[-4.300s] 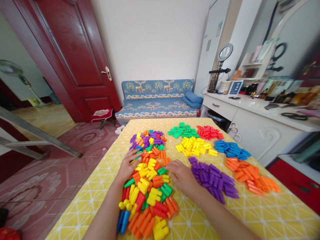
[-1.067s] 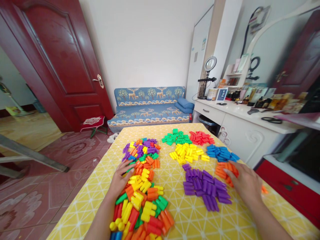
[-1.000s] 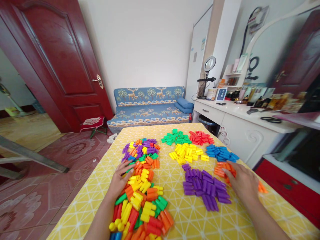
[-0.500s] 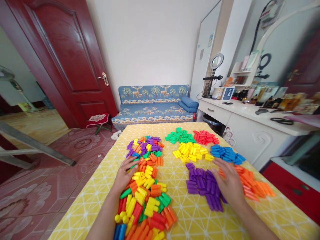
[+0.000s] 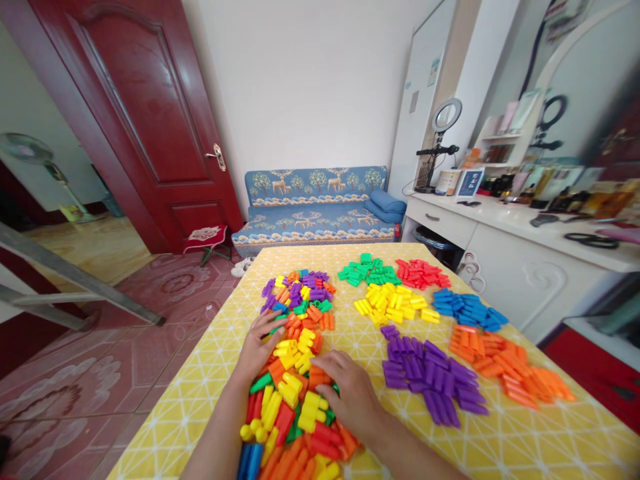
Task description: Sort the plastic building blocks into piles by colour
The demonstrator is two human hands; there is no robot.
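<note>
A long heap of mixed coloured plastic blocks (image 5: 295,373) lies on the yellow patterned table (image 5: 500,440). My left hand (image 5: 261,341) rests flat on the heap's left edge, fingers spread. My right hand (image 5: 345,390) lies palm down on the heap's right side, fingers curled over orange and green pieces; what is under the palm is hidden. To the right lie sorted piles: purple (image 5: 430,377), orange (image 5: 505,363), blue (image 5: 467,309), yellow (image 5: 393,303), green (image 5: 367,271) and red (image 5: 421,272).
A dark red door (image 5: 145,120) stands open at the left over a red tiled floor. A blue patterned sofa (image 5: 315,207) sits beyond the table. A white dresser (image 5: 515,260) with a ring light, bottles and scissors runs along the right. A metal ladder rail (image 5: 75,277) crosses the left.
My right hand has come back from the orange pile, across the purple pile, onto the mixed heap. My left hand has stayed on the heap's left edge.
</note>
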